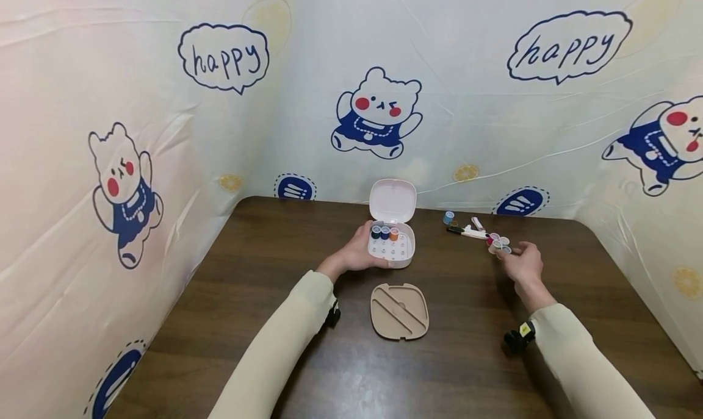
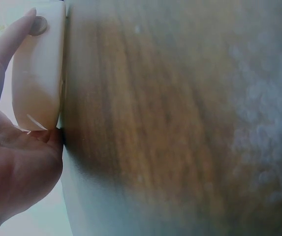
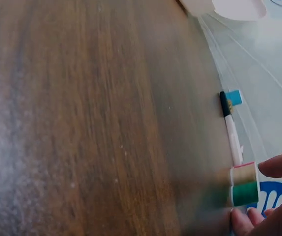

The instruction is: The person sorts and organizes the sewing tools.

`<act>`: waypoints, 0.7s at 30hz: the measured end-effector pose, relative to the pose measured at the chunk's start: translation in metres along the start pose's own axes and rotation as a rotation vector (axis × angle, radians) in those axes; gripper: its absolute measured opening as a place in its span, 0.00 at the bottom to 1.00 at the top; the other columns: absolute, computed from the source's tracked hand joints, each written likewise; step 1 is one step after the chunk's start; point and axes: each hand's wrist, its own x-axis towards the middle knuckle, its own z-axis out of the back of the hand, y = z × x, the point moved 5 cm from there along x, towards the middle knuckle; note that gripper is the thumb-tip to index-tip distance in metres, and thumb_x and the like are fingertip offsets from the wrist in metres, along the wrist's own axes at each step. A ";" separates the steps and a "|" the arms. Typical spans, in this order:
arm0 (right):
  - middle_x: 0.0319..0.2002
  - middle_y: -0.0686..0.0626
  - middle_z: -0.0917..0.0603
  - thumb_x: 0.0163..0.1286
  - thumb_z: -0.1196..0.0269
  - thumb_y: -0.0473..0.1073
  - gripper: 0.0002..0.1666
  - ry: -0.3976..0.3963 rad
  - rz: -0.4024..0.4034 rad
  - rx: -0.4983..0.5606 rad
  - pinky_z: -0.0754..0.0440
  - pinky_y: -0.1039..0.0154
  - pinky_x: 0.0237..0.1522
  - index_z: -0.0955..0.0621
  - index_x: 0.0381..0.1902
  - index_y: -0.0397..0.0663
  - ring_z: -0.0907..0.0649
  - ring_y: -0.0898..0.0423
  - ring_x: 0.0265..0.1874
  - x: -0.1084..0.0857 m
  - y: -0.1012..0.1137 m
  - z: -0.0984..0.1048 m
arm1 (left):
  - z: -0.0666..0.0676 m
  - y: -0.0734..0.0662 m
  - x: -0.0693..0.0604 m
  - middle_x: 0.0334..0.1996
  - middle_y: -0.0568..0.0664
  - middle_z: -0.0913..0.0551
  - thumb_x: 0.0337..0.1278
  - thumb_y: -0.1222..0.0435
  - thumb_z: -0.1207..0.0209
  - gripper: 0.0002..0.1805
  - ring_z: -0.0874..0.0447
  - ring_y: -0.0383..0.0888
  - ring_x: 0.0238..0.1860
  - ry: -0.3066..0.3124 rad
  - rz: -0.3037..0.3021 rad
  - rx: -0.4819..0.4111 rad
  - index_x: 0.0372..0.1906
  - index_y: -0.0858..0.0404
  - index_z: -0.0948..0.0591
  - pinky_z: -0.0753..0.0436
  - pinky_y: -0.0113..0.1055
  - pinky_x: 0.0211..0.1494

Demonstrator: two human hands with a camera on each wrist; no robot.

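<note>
My left hand [image 1: 359, 251] grips the left side of a white sewing box [image 1: 405, 263], thumb along its front by a round button [image 2: 39, 25]. The box's lid [image 1: 393, 200] stands raised. Inside, a black spool [image 1: 376, 232], a dark blue spool [image 1: 385, 233] and an orange spool [image 1: 394, 235] stand in the back row of pegs. My right hand [image 1: 524, 263] is at a cluster of thread spools [image 1: 497, 243] on the table. In the right wrist view, its fingers are spread around a green spool [image 3: 245, 193] beside a beige spool [image 3: 244, 175].
A tan divided tray [image 1: 400, 312] lies in front of the box. To the box's right are a light blue spool [image 1: 449, 218], a slim black-and-white tool [image 1: 467, 231] and a small white piece [image 1: 478, 224]. A printed curtain [image 1: 307, 132] borders the brown table [image 1: 461, 358].
</note>
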 end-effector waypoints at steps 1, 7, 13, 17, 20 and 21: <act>0.61 0.29 0.25 0.71 0.37 0.41 0.37 -0.009 -0.004 0.001 0.26 0.56 0.53 0.36 0.71 0.25 0.26 0.40 0.57 0.002 -0.002 0.000 | 0.000 0.000 0.000 0.72 0.59 0.42 0.40 0.48 0.19 0.69 0.37 0.53 0.69 0.000 0.001 -0.001 0.80 0.60 0.53 0.36 0.48 0.74; 0.42 0.45 0.17 0.69 0.36 0.40 0.24 -0.060 -0.003 0.009 0.29 0.72 0.35 0.21 0.59 0.31 0.24 0.59 0.38 0.005 -0.006 0.000 | 0.000 0.000 0.000 0.72 0.59 0.41 0.40 0.48 0.19 0.69 0.37 0.53 0.69 0.000 0.004 0.004 0.80 0.60 0.53 0.36 0.48 0.74; 0.35 0.53 0.17 0.70 0.33 0.41 0.22 -0.049 0.011 0.037 0.28 0.75 0.30 0.18 0.57 0.33 0.26 0.64 0.33 0.007 -0.004 -0.006 | 0.000 0.001 0.000 0.73 0.59 0.42 0.40 0.49 0.19 0.68 0.37 0.53 0.69 -0.004 0.004 -0.003 0.80 0.60 0.53 0.37 0.48 0.74; 0.34 0.56 0.17 0.71 0.33 0.43 0.21 -0.026 0.026 0.045 0.27 0.74 0.32 0.17 0.56 0.35 0.26 0.63 0.36 0.009 -0.003 -0.013 | -0.001 0.001 0.001 0.73 0.59 0.43 0.41 0.49 0.20 0.68 0.38 0.53 0.70 0.000 0.006 0.003 0.80 0.59 0.54 0.37 0.47 0.74; 0.33 0.57 0.17 0.70 0.33 0.42 0.21 -0.006 0.043 0.064 0.27 0.74 0.33 0.17 0.55 0.34 0.25 0.63 0.36 0.011 -0.001 -0.019 | -0.001 0.001 0.002 0.73 0.59 0.43 0.41 0.49 0.20 0.68 0.38 0.53 0.70 0.001 0.007 0.005 0.81 0.59 0.54 0.37 0.48 0.74; 0.33 0.58 0.17 0.70 0.33 0.42 0.20 0.004 0.048 0.071 0.27 0.75 0.33 0.16 0.55 0.34 0.25 0.64 0.35 0.011 -0.001 -0.021 | -0.001 0.001 0.002 0.73 0.59 0.43 0.41 0.48 0.20 0.69 0.38 0.53 0.70 0.001 0.006 0.004 0.81 0.58 0.54 0.37 0.48 0.74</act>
